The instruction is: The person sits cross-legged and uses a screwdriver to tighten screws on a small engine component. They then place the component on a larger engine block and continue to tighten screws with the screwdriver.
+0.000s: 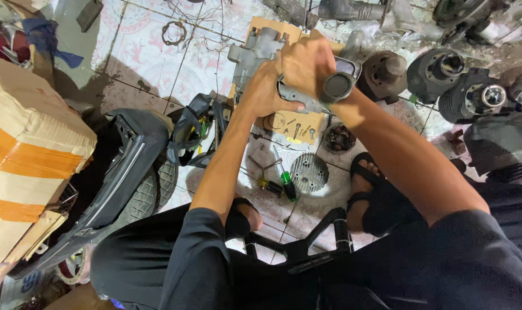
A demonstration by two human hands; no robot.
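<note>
Floor: pale ceramic tiles with faded pink floral pattern [152, 63], grimy, dark grout lines. Tan cardboard box with orange tape bands [25, 149] at left. Finned grey metal engine cylinders [445, 74] upper right. Light hard, overhead.

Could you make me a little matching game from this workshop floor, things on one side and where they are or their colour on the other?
Things:
1. metal engine casing
2. screwdriver
3. cardboard box
4. round finned metal disc

Descriptions:
A. green and black handle
B. far left, with orange bands
C. held up in both hands
D. flat on the tiles between the feet

Pairs: 1-C, 2-A, 3-B, 4-D
</note>
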